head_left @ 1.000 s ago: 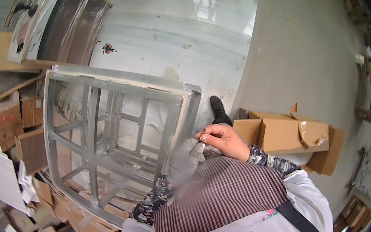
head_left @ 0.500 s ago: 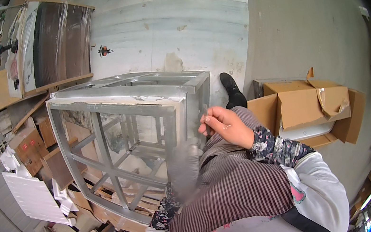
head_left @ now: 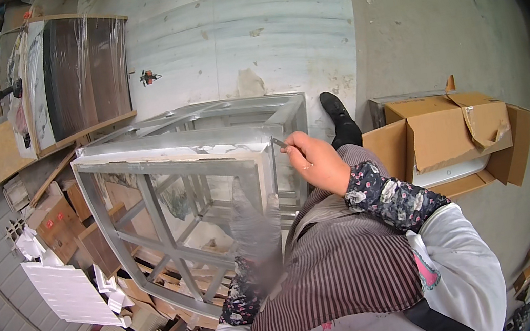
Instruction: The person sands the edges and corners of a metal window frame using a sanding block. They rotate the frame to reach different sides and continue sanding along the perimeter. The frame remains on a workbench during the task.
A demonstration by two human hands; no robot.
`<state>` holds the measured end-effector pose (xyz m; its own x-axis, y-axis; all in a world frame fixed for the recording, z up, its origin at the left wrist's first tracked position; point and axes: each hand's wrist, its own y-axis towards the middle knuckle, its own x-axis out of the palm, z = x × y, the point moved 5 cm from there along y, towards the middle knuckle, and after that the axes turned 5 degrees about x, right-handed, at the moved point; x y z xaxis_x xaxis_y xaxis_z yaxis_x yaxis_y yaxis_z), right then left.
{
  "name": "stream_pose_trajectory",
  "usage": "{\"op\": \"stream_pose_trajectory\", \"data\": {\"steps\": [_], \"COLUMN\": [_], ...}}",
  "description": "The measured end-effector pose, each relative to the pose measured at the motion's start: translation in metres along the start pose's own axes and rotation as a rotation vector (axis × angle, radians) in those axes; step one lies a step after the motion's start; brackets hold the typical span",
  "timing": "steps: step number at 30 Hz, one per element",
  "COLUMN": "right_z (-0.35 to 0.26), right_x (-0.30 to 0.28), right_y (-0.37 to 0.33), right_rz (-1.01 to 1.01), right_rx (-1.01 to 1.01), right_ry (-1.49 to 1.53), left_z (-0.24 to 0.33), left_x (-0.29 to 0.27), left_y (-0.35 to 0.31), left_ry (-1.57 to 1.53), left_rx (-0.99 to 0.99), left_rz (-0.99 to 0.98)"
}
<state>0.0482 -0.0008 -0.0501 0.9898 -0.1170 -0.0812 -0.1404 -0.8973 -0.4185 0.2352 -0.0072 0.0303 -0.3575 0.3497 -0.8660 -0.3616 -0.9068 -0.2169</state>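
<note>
Right hand (head_left: 318, 161) pinches a thin blade-like tool (head_left: 279, 143), tip at the upper corner of the grey metal frame (head_left: 173, 169) standing on the floor. Left hand mostly hidden, blurred; grip impossible to tell. Best kept shallow along the edge, frame steadied.

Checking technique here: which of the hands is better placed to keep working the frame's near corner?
Probably the right hand: it holds a thin tool at the metal frame corner. The left hand is blurred, lower beside the frame.
</note>
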Motion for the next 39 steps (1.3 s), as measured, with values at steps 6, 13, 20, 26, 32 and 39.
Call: {"op": "stream_pose_trajectory", "data": {"steps": [6, 13, 20, 26, 32, 39], "right_z": [-0.008, -0.021, -0.046, -0.049, -0.057, -0.059], "right_x": [-0.01, -0.022, -0.017, -0.011, -0.01, 0.0], "right_y": [0.001, -0.004, 0.004, 0.007, 0.009, 0.017], "right_rz": [0.146, -0.015, -0.078, -0.19, -0.25, -0.32], "right_rx": [-0.261, -0.026, -0.273, -0.339, -0.382, -0.235], "right_ry": [0.035, -0.174, -0.488, -0.726, -0.917, -1.063], "left_z": [0.003, -0.001, -0.004, 0.002, 0.001, 0.004], "left_x": [-0.002, 0.0, 0.004, -0.001, -0.001, -0.002], "left_y": [-0.001, -0.004, -0.008, -0.004, 0.001, 0.003], "left_ry": [0.018, -0.014, -0.007, -0.063, -0.063, -0.096], "left_rx": [0.023, 0.001, -0.004, -0.004, 0.007, 0.016], "left_rz": [-0.005, -0.065, -0.051, -0.011, -0.054, -0.06]}}
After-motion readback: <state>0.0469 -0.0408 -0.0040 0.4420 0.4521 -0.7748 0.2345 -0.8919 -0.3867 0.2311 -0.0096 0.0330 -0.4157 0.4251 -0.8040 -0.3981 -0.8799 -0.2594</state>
